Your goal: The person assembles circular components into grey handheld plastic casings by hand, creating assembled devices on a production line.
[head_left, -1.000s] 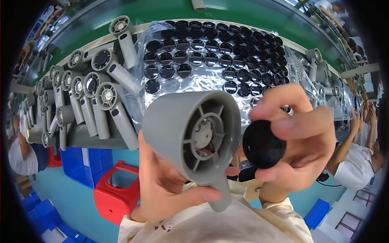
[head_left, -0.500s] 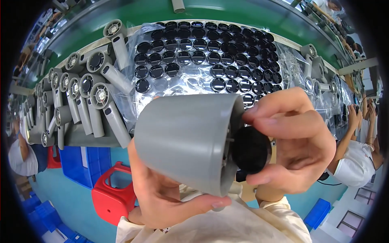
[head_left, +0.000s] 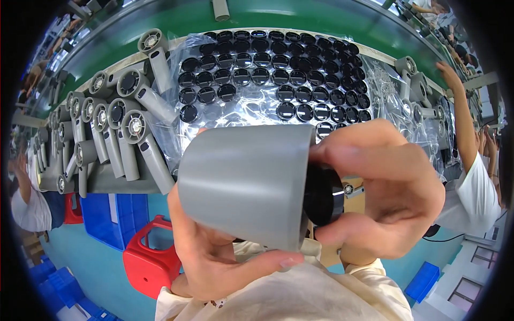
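Observation:
My left hand (head_left: 214, 262) is wrapped round a smooth grey fan housing (head_left: 243, 184), its thumb along the lower edge of the rim. The housing lies on its side, wide end facing right. At that end my right hand (head_left: 393, 187) grips a glossy black round cap (head_left: 323, 195) between thumb and fingers. The cap's left part is hidden behind the rim, so I cannot tell whether it touches anything inside. Beyond my hands, rows of similar black caps (head_left: 261, 76) lie on clear plastic film.
Several grey handheld fans (head_left: 134, 127) with round heads crowd the left of the table; more grey parts (head_left: 409, 67) lie at the right. A red stool (head_left: 150, 265) and a blue crate (head_left: 115, 216) stand at lower left. Co-workers sit on both sides, one arm (head_left: 463, 115) raised at the right.
My right hand has moved the black cap left, farther into the housing's wide end. The housing has turned slightly, hiding its inside. The co-worker's arm at the right has risen.

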`<state>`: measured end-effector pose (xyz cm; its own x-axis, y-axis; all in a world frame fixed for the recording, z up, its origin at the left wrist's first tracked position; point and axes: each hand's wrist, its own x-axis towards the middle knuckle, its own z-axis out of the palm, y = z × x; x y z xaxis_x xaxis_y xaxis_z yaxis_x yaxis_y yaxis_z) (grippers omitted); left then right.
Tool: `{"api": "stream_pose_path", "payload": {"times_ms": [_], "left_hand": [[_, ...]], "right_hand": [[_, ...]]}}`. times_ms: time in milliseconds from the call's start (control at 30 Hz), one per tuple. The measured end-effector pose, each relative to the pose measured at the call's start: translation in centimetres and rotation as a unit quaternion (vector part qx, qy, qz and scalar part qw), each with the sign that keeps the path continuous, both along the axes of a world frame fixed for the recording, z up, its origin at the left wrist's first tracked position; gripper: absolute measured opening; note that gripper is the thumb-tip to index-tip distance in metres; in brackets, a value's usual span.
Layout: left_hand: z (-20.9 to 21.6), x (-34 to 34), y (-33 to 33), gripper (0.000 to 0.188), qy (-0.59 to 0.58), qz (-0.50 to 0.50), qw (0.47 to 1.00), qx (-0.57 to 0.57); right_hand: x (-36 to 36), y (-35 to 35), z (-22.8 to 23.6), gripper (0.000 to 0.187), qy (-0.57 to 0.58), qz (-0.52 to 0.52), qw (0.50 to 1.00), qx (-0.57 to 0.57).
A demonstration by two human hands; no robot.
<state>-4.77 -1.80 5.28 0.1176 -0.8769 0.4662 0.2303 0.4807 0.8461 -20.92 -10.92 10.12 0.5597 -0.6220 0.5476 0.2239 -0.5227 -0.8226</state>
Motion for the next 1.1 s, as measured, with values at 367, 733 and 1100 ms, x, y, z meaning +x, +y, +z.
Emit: {"api": "stream_pose_path", "payload": {"times_ms": [367,733,1100], "left_hand": [[1.1,-1.0,1.2,0.105,0.074,0.09,0.98,0.162],[0.8,-0.3,1.1,0.092,0.026,0.105,0.988,0.11],[0.4,-0.5,0.8,0.087,0.227,-0.025,0.953,0.2]], "right_hand": [[0.2,0.2,2.0,0.049,0.109,-0.017,0.991,-0.082],[2.0,0.0,2.6,0.038,0.132,-0.024,0.98,-0.145],[2.6,1.6,-2.3,0.042,0.065,-0.138,0.988,-0.001]]}}
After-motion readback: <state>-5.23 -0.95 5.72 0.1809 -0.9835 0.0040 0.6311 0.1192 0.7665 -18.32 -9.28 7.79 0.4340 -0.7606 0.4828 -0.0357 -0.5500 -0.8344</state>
